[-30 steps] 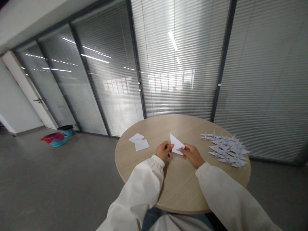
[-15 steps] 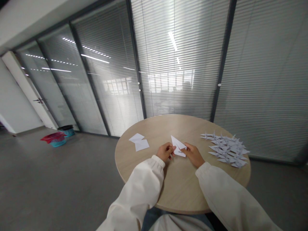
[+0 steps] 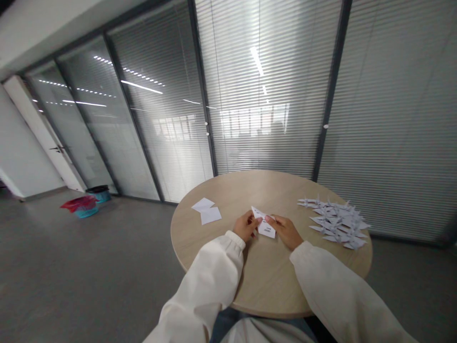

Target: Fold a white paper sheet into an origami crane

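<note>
Between my two hands is a partly folded piece of white paper (image 3: 267, 229) with small dark print on its face. My left hand (image 3: 246, 225) grips its left side, fingers curled and thumb on the paper. On the right side, my right hand (image 3: 287, 230) pinches it with the thumb lying across the top. The fingers behind the paper are partly hidden. Folded paper cranes (image 3: 339, 221) lie in a crowded group to the right of my right hand. Flat sheets of white paper (image 3: 211, 215) rest to the left, away from my left hand.
The round wooden table (image 3: 271, 286) carries all the paper. Beyond its far edge stands a glass partition with blinds (image 3: 264, 143). On the floor at left are a blue bin with a red liner (image 3: 81, 206) and one with a black liner (image 3: 100, 193).
The pointed flap that stood up from the paper is now folded down and more print shows. My right thumb has shifted left across the paper. The cranes and loose sheets stay put.
</note>
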A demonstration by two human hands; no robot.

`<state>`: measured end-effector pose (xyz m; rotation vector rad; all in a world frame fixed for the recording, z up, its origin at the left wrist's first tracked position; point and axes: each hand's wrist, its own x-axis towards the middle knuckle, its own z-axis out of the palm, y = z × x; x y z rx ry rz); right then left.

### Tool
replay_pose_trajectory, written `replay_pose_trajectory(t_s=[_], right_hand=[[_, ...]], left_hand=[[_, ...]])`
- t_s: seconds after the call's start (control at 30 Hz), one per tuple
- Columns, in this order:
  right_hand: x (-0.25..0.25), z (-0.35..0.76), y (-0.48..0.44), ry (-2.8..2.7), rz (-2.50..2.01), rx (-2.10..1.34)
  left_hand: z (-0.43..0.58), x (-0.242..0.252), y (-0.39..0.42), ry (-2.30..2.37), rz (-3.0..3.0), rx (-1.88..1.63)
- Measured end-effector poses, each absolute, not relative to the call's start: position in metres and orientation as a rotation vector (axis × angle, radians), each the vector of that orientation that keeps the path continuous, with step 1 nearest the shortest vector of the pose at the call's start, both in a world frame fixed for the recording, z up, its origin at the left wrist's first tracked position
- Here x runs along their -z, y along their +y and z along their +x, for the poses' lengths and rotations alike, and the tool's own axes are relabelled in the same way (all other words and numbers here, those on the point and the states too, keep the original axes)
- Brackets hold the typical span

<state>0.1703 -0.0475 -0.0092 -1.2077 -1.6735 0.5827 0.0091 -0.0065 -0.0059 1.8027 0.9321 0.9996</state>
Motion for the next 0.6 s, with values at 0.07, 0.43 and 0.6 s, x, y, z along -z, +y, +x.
replay_pose_trajectory(t_s=[0.07,0.43,0.6], right_hand=[[0.009,0.1689,-0.0488,-1.714,-1.211,-0.57],[0.0066,0.1673,-0.051,-1.778,-1.227,-0.535],[0.0073,0.1675,-0.0509,-1.768,-1.213,-0.508]], left_hand=[[0.0091,0.0063,-0.0061,0.992,1.808,-1.013],[0.0086,0.0047,-0.0068,1.045,1.838,-1.0],[0.0086,0.0028,-0.0072,1.041,1.803,-0.989]])
